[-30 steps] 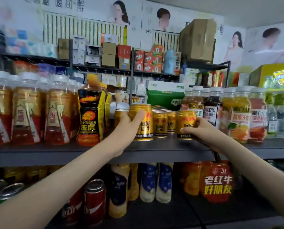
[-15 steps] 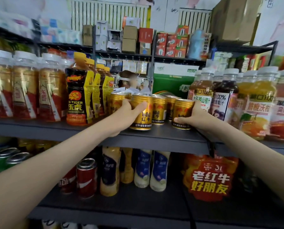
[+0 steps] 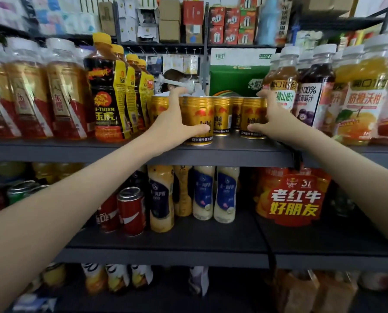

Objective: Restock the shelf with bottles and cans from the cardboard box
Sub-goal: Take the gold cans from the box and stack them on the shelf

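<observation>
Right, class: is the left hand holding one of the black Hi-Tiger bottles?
No, the left hand grips a gold can standing right of the black Hi-Tiger bottles.

The bare left arm [image 3: 75, 199] and the bare right arm [image 3: 357, 175] both reach up and forward. The left hand [image 3: 173, 123] wraps round a short gold metal can [image 3: 197, 116], thumb low and fingers over the top. The right hand [image 3: 276, 123] grips a second gold metal can [image 3: 251, 116] the same way.
</observation>
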